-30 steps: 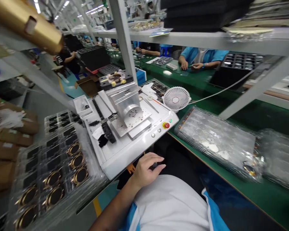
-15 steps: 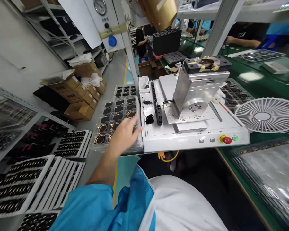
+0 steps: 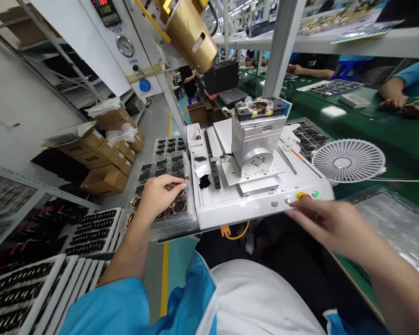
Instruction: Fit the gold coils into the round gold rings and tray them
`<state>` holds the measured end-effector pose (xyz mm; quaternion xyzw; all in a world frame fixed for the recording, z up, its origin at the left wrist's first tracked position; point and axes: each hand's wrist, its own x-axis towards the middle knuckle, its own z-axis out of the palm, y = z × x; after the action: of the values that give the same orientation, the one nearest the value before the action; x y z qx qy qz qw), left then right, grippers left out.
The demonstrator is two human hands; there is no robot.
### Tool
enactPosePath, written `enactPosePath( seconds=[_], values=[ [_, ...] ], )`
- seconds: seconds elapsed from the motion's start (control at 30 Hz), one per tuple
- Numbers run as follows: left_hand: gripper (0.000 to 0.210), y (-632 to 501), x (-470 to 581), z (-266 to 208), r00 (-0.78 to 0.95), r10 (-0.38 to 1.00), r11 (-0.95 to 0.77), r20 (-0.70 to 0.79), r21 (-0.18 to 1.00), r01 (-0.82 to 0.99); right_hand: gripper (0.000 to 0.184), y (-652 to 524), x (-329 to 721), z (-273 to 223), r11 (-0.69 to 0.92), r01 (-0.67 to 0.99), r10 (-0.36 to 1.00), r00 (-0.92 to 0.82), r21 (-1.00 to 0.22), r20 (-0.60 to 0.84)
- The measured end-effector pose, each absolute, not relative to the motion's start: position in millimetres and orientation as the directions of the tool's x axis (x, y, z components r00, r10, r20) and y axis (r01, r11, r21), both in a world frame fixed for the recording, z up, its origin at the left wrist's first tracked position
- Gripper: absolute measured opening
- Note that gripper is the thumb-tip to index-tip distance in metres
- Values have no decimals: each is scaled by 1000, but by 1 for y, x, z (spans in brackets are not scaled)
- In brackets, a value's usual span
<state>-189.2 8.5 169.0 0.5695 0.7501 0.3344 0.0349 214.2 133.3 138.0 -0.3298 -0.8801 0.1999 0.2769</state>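
My left hand (image 3: 162,193) is above the clear plastic tray (image 3: 181,222), its thumb and fingertips pinched on a small gold-rimmed round part (image 3: 186,178), seen nearly edge-on. In the tray's near pockets sit several gold-rimmed black round parts (image 3: 178,205); the far pockets show dark squares. My right hand (image 3: 331,225) hangs in front of the machine's front panel, close to the red emergency button (image 3: 305,197). Its fingers are loosely stretched with nothing visible in them. On the white machine base (image 3: 230,208) stands a metal block with a black fixture (image 3: 260,108) on top.
A gold cylinder (image 3: 192,39) hangs over the machine beside a gauge panel (image 3: 125,46). A white fan grille (image 3: 349,160) and stacked clear trays (image 3: 391,218) are at the right. Cardboard boxes (image 3: 106,179) and white racks (image 3: 38,298) stand on the left. Other people sit across the bench.
My left hand has drawn back from the tray's pockets and now pinches a round part. My right hand has come into view at the front panel. The view has turned right.
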Motion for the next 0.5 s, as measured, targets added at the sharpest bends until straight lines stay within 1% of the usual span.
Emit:
enactPosePath(
  seconds=[0.07,0.17,0.2,0.23,0.27,0.3,0.4,0.43,0.5],
  values=[
    [17,11,-180,173,-314,870,67,381,540,839,21,164,203,168,746,439,663,-558,-501,499],
    [18,18,-168,181,-241,842,-29,482,488,873,9,216,166,216,813,413,572,-430,-411,699],
    [18,19,-165,185,-202,831,-73,518,461,885,6,232,151,231,846,397,517,-450,-355,728],
    [18,21,-162,190,-156,819,-121,552,433,893,10,247,138,245,871,385,473,-483,-306,737],
    [17,22,-160,195,-109,807,-170,581,405,898,15,260,125,258,887,368,447,-529,-279,721],
    [15,22,-158,202,-63,791,-217,608,375,901,18,271,115,269,892,358,446,-591,-278,672],
    [8,26,-156,225,53,741,-326,669,290,900,19,293,93,292,872,340,479,-737,-351,477],
    [6,29,-155,233,81,729,-349,679,267,898,18,297,89,297,866,330,479,-763,-376,434],
    [7,41,-152,248,123,727,-382,675,249,890,15,303,85,301,859,285,464,-786,-426,409]
  ],
)
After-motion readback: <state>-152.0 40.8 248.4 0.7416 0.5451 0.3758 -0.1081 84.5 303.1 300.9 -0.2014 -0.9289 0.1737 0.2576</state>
